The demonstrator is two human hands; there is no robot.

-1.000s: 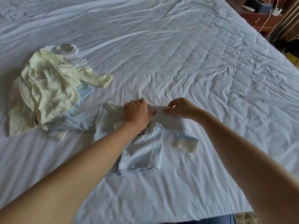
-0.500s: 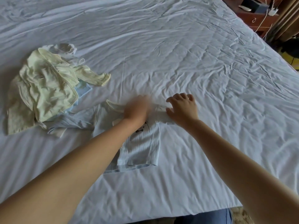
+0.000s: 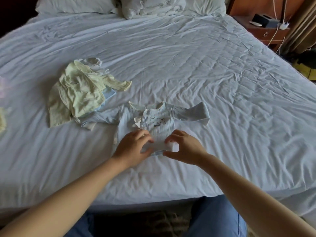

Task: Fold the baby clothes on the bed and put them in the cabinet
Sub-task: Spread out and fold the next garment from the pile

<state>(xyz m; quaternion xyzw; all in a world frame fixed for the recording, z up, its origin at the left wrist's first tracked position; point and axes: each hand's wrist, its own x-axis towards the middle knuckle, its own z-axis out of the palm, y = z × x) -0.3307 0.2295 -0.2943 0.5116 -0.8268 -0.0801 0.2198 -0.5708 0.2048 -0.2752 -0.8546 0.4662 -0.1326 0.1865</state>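
Observation:
A light blue baby top with a bear print lies spread on the white bed, its sleeves out to both sides. My left hand and my right hand pinch its bottom hem, side by side at the near edge. A heap of pale yellow baby clothes lies to the left, over a blue piece and touching the top's left sleeve. The cabinet is not in view.
Pillows line the head of the bed. A wooden nightstand with a dark box and white cables stands at the far right. More pale cloth shows at the left edge. My legs in jeans are at the bed's near edge.
Both hands moved from the top's collar down to its bottom hem. The right sleeve now lies spread out to the right. The camera view tilted up and back.

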